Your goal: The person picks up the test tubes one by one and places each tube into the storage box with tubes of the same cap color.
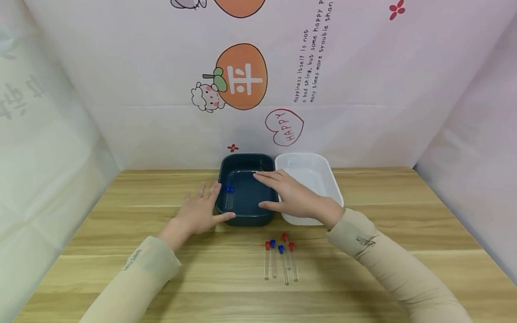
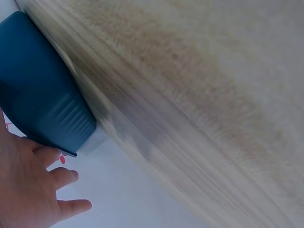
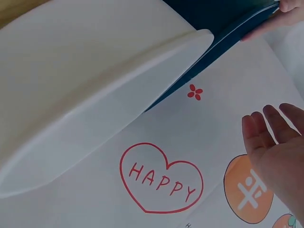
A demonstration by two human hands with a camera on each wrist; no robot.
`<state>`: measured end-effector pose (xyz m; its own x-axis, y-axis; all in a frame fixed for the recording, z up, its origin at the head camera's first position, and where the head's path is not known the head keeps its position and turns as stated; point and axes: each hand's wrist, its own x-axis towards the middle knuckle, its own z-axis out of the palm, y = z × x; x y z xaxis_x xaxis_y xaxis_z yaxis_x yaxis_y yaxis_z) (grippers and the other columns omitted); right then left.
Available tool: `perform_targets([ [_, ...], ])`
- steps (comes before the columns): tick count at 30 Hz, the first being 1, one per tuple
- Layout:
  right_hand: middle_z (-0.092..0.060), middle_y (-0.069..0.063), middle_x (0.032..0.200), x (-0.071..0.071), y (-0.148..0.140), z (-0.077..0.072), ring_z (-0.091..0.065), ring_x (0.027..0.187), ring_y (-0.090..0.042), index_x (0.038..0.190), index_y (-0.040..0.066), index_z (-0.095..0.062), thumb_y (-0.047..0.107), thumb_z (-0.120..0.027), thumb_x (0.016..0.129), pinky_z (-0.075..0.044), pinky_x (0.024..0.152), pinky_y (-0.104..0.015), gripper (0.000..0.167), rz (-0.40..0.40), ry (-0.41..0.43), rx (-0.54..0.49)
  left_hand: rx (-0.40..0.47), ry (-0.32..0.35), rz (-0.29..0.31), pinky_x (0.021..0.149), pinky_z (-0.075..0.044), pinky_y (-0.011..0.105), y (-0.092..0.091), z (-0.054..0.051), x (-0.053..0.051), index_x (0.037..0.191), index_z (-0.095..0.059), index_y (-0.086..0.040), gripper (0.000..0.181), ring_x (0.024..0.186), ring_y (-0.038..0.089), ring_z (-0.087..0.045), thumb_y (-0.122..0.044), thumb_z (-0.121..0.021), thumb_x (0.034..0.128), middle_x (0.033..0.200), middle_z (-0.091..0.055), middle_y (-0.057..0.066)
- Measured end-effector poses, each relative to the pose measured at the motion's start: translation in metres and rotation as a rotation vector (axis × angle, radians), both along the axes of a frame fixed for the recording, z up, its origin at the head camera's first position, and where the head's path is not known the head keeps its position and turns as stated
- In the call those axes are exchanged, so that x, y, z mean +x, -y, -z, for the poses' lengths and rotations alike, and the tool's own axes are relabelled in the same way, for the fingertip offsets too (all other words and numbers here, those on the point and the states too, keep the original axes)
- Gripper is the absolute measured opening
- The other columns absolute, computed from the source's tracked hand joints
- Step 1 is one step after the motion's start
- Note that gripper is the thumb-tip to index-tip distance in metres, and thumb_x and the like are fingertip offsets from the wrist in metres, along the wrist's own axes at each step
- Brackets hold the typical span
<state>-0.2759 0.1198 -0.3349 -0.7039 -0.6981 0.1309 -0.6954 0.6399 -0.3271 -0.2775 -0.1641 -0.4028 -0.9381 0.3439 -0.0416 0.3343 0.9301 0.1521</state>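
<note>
My left hand (image 1: 197, 213) rests at the left rim of the dark blue basin (image 1: 249, 221), its thumb and fingers spread. The left wrist view shows this hand's fingers against the rim of the basin (image 2: 42, 85). My right hand (image 1: 294, 194) is over the side where the dark basin meets the white basin (image 1: 336, 186). Its fingers extend over the dark basin and hold nothing; whether they touch the rim, I cannot tell. Inside the dark basin, at its left, lie blue-capped clear tubes (image 1: 229, 189), how many is unclear.
Three red-capped tubes (image 1: 266, 263) and two blue-capped tubes (image 1: 285, 267) lie on the wooden table (image 1: 205, 305) in front of the basins. A printed white cloth (image 1: 350, 125) stands behind, with more cloth at both sides.
</note>
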Motion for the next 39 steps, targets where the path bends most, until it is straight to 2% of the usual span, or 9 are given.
perform_targets([
  [5, -0.036, -0.014, 0.162, 0.015, -0.013, 0.002, -0.035, 0.146, -0.032, 0.16, 0.007, -0.036, 0.035, -0.071, 0.099, -0.032, 0.118, -0.049, 0.076, 0.028, 0.016, -0.034, 0.007, -0.009, 0.009, 0.116, -0.013, 0.072, -0.001, 0.001, -0.001, 0.164, -0.014, -0.004, 0.106, 0.154, 0.042, -0.01, -0.076, -0.048, 0.0942, 0.169, -0.015, 0.013],
  [15, -0.041, -0.018, 0.158, 0.039, -0.039, 0.017, -0.04, 0.143, -0.035, 0.156, 0.0, -0.041, 0.024, -0.075, 0.097, -0.037, 0.115, -0.049, 0.072, -0.024, -0.016, -0.112, 0.019, -0.016, 0.017, 0.115, -0.01, 0.073, 0.004, 0.002, 0.001, 0.164, -0.014, -0.004, 0.106, 0.154, 0.043, -0.01, -0.076, -0.047, 0.0944, 0.17, -0.014, 0.014],
  [25, -0.043, -0.013, 0.158, 0.062, -0.064, 0.032, -0.042, 0.142, -0.032, 0.156, 0.003, -0.043, 0.026, -0.073, 0.098, -0.039, 0.113, -0.049, 0.069, -0.027, 0.043, -0.112, 0.039, -0.013, 0.028, 0.115, -0.007, 0.073, 0.002, 0.001, 0.002, 0.164, -0.016, -0.002, 0.107, 0.153, 0.045, -0.011, -0.077, -0.046, 0.0937, 0.169, -0.015, 0.015],
  [39, -0.044, -0.014, 0.157, 0.076, -0.084, 0.059, -0.042, 0.143, -0.033, 0.154, 0.004, -0.046, 0.031, -0.074, 0.096, -0.041, 0.111, -0.052, 0.07, -0.007, 0.098, -0.072, 0.044, -0.016, 0.026, 0.115, -0.007, 0.074, 0.001, -0.001, 0.004, 0.164, -0.015, -0.002, 0.106, 0.153, 0.046, -0.013, -0.074, -0.049, 0.0949, 0.169, -0.016, 0.017],
])
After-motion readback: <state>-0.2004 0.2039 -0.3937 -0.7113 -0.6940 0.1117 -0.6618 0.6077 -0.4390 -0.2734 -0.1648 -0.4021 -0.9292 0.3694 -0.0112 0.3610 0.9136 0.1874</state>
